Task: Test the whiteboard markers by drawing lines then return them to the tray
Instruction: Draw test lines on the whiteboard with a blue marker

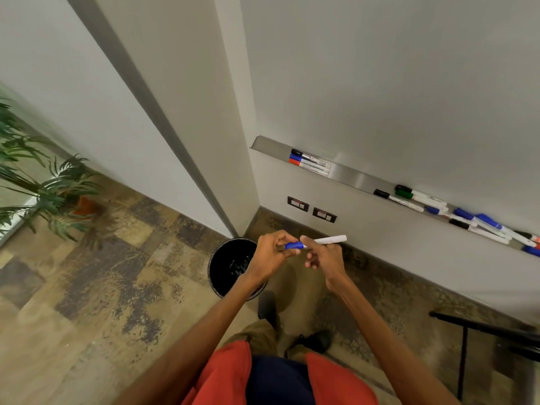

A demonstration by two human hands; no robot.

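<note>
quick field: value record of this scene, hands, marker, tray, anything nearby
left hand: pinches the blue marker at its cap
right hand: holds the marker's white barrel
tray: metal, below the whiteboard
other markers: three at the tray's left end, more to the right
bin: black, on the floor under the hands
plant: far left

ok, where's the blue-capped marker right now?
Head view, centre: the blue-capped marker is held level, left hand pinching the cap, right hand on the barrel, just right of the black bin.
</note>
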